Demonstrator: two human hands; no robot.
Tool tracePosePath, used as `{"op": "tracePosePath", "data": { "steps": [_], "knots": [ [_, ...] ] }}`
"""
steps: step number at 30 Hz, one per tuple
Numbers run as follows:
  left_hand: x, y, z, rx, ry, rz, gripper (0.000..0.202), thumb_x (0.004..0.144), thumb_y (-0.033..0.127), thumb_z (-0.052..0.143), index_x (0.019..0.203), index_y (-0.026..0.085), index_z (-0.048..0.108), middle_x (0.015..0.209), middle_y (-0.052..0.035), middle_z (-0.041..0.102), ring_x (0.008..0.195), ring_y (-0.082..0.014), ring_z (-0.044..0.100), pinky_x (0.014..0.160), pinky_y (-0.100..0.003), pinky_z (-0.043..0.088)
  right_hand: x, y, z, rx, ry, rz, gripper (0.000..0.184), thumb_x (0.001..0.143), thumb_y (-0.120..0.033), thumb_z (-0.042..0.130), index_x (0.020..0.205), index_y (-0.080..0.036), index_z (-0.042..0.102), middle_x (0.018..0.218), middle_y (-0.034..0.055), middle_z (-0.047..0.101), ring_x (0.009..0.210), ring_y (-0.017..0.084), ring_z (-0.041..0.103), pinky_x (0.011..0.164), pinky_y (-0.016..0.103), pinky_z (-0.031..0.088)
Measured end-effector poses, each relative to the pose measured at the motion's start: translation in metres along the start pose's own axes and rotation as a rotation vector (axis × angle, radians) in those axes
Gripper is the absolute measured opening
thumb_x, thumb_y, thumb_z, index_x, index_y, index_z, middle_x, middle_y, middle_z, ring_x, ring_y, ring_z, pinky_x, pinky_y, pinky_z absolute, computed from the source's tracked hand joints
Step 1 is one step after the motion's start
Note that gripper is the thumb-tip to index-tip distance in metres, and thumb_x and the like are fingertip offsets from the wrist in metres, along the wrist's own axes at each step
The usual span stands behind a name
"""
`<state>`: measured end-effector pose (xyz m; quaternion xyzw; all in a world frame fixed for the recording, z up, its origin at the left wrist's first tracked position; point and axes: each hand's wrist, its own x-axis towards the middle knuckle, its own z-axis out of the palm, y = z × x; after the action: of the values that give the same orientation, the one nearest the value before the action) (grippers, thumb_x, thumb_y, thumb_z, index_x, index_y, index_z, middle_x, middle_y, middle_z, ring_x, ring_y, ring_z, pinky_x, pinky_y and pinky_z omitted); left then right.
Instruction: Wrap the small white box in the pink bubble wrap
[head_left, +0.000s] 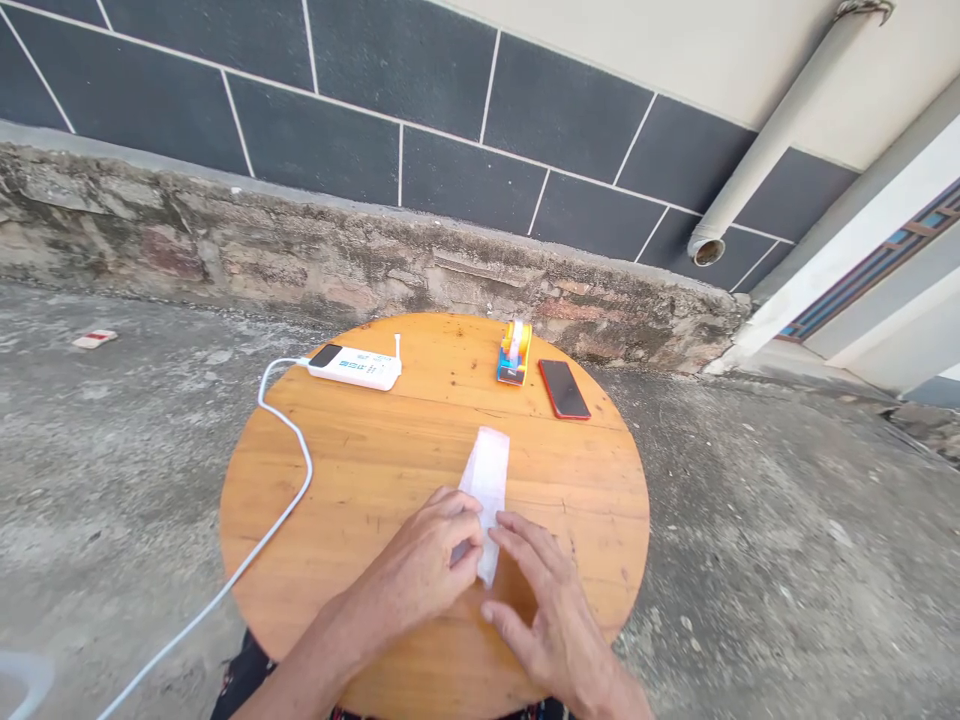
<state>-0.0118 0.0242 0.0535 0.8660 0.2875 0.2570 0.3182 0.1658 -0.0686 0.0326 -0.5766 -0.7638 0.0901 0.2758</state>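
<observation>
A narrow folded strip of thin white paper (489, 465), like tissue, lies lengthwise on the round wooden table (360, 450). Its near end tapers between my hands. My left hand (435, 550) is closed at the strip's left edge, with thumb and curled fingers pinched together on the paper; the fingers hide part of it. On the other side, my right hand (544, 595) has its thumb and fingers apart. Its fingertips are at the strip's right edge, and nothing is gripped in it.
Toward the table's far edge stand a white power bank-like device (356, 367) with a white cable (281, 515), a yellow and blue tape dispenser (514, 355) and a red-edged phone (564, 389). Beyond are a stone ledge (360, 270) and a drainpipe (780, 130).
</observation>
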Motion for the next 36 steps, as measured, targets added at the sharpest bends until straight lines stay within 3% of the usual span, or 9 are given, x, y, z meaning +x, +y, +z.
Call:
{"op": "tracePosePath", "data": {
  "steps": [3,9,17,28,36],
  "knots": [
    [0.000,0.000,0.000,0.004,0.006,-0.003,0.020,0.078,0.002,0.049,0.067,0.018,0.054,0.094,-0.0015,0.061,0.091,-0.0154,0.054,0.077,-0.026,0.043,-0.004,-0.004,0.011,-0.089,0.017,0.017,0.064,0.075,-0.018,0.067,0.134,-0.026,0.042,0.142,0.0103,0.043,0.124,0.031,0.046,0.098,0.049,0.043],
    [0.002,0.004,-0.002,-0.007,-0.024,-0.030,0.021,0.078,0.002,0.049,0.064,0.018,0.052,0.089,-0.0010,0.061,0.091,-0.0157,0.053,0.079,-0.026,0.043,0.007,0.001,0.024,-0.096,0.094,-0.014,0.045,0.079,-0.012,0.060,0.122,-0.023,0.049,0.132,0.0106,0.053,0.115,0.026,0.054,0.093,0.043,0.046],
    [-0.001,0.007,-0.003,-0.056,-0.033,-0.064,0.020,0.080,0.007,0.048,0.065,0.019,0.054,0.085,0.0000,0.062,0.089,-0.0159,0.054,0.077,-0.026,0.041,0.010,-0.003,0.014,0.006,0.059,0.002,0.037,0.082,-0.014,0.060,0.117,-0.023,0.052,0.125,0.0087,0.057,0.109,0.024,0.056,0.090,0.040,0.046],
    [-0.001,0.022,-0.012,-0.091,-0.131,-0.255,0.018,0.076,0.013,0.045,0.064,0.019,0.057,0.072,0.0013,0.059,0.077,-0.0159,0.053,0.066,-0.024,0.036,0.012,-0.015,-0.007,0.288,-0.067,0.132,0.031,0.078,-0.021,0.068,0.108,-0.025,0.060,0.116,0.0040,0.063,0.105,0.022,0.058,0.091,0.034,0.045],
    [0.004,0.014,-0.010,-0.097,-0.139,-0.292,0.015,0.073,0.018,0.046,0.062,0.018,0.057,0.063,0.0029,0.053,0.064,-0.0134,0.047,0.056,-0.022,0.029,0.019,-0.010,-0.011,0.382,-0.112,0.202,0.036,0.073,-0.015,0.072,0.105,-0.026,0.062,0.107,0.0003,0.066,0.098,0.020,0.061,0.090,0.033,0.045]
  ]
}}
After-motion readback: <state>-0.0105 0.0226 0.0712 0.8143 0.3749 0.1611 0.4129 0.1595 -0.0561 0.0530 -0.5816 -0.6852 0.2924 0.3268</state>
